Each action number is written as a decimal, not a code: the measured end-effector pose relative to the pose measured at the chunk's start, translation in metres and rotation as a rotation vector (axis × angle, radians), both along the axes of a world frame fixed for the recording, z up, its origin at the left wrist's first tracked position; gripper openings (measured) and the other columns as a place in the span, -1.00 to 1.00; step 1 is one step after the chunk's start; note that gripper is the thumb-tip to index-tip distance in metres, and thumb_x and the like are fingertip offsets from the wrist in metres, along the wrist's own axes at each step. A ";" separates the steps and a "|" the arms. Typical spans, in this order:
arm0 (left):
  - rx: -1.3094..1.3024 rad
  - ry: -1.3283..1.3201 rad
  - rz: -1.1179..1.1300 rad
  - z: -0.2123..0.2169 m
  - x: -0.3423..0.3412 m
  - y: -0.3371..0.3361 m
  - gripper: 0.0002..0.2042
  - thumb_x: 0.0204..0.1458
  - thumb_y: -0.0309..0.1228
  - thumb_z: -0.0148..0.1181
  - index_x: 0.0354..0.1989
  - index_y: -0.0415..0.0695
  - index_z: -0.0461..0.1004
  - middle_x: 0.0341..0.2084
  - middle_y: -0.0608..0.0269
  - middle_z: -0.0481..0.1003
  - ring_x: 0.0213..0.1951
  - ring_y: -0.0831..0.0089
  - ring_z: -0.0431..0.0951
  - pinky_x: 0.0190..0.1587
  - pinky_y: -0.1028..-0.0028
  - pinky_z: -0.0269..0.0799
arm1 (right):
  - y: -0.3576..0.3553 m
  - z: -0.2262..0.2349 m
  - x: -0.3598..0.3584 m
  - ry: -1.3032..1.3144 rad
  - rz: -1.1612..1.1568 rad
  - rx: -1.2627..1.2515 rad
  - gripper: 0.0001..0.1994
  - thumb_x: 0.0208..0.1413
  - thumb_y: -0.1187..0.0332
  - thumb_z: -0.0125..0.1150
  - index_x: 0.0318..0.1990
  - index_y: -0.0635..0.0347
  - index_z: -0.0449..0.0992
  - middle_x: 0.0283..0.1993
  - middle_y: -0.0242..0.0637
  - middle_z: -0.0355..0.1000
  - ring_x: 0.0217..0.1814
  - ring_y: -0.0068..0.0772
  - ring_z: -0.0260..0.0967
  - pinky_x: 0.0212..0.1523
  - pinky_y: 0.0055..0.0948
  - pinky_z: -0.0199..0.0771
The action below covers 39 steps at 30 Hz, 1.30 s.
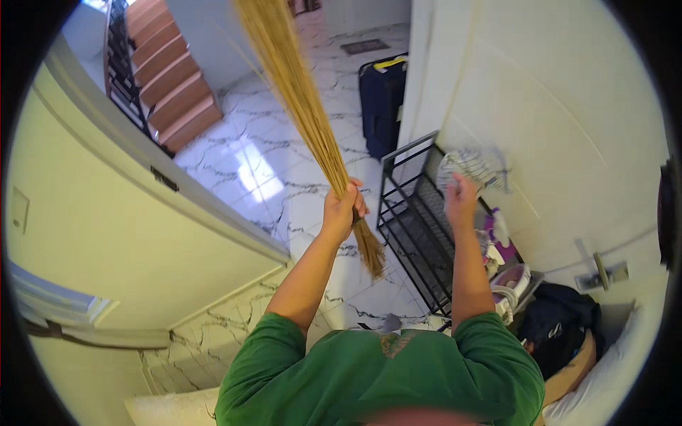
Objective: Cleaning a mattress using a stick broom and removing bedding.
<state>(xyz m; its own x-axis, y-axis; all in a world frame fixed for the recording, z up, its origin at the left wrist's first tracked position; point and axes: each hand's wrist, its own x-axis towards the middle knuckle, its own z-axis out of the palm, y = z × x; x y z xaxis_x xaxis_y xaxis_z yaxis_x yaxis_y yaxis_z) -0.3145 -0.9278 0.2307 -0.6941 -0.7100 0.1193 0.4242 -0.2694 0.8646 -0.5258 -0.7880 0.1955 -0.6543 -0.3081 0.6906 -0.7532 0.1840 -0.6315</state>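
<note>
My left hand (341,211) is wrapped round a stick broom (305,113), a bundle of thin straw-coloured sticks. The broom slants up and away to the left, its long end running out of the top of view, and a short brown end pokes out below my fist. To the right, my right hand (462,202) is closed on a white cloth (470,169) with dark stripes, slightly blurred. The cloth hangs over the far part of a black metal mesh rack (415,245), against the white door.
Beside the rack's right side are an iron (518,278) with a pale cord, a purple-and-white item (501,233) and dark fabric (561,319). A dark blue suitcase (382,106) stands beyond the rack. Wooden stairs (177,85) rise at far left. Door handle (602,273) at right.
</note>
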 end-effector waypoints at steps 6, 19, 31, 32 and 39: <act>0.063 0.378 0.000 0.104 -0.062 0.046 -0.69 -0.02 -0.08 -0.15 -0.34 -0.09 0.17 -0.78 0.42 0.08 -0.72 0.61 0.13 -0.59 0.54 0.19 | 0.107 0.059 0.043 -0.465 0.543 -0.441 -0.47 0.07 0.04 -0.39 0.04 0.33 0.07 0.06 -0.08 0.08 0.15 -0.35 -0.04 0.09 -0.37 -0.07; 0.382 0.460 -0.638 0.149 -0.063 0.298 -0.80 -0.02 -0.24 -0.04 -0.47 -0.05 0.13 -0.73 0.44 0.09 -0.68 0.64 0.12 -0.53 0.56 0.19 | 0.291 0.107 0.162 -0.260 0.050 -0.918 -0.42 0.02 -0.03 -0.29 0.11 0.16 -0.04 0.10 -0.23 0.01 0.17 -0.39 -0.12 0.11 -0.32 -0.15; -0.017 0.545 -1.393 0.155 0.048 0.571 -0.83 -0.02 -0.36 -0.04 -0.42 -0.17 0.14 -0.73 0.34 0.19 -0.74 0.61 0.22 -0.64 0.59 0.25 | 0.542 0.114 0.377 -0.201 -0.378 -0.592 -0.39 -0.09 0.14 0.04 0.08 0.23 0.01 0.08 -0.22 0.05 0.14 -0.36 -0.05 0.05 -0.36 -0.01; 0.016 0.539 -1.415 0.159 0.062 0.595 -0.83 -0.02 -0.37 -0.04 -0.42 -0.17 0.14 -0.73 0.35 0.19 -0.74 0.61 0.22 -0.65 0.59 0.25 | 0.562 0.104 0.399 -0.162 -0.357 -0.658 -0.38 -0.09 0.09 0.02 0.09 0.17 0.00 0.07 -0.24 0.07 0.13 -0.37 -0.03 0.04 -0.37 0.00; 0.040 0.554 -1.748 0.178 0.178 0.767 -0.81 -0.09 -0.34 0.07 -0.42 -0.15 0.21 -0.74 0.38 0.20 -0.74 0.62 0.22 -0.63 0.60 0.24 | 0.665 0.080 0.525 0.203 -0.797 -1.303 -0.35 -0.01 -0.13 -0.35 0.10 0.18 -0.08 0.08 -0.19 0.06 0.17 -0.36 -0.12 0.11 -0.32 -0.14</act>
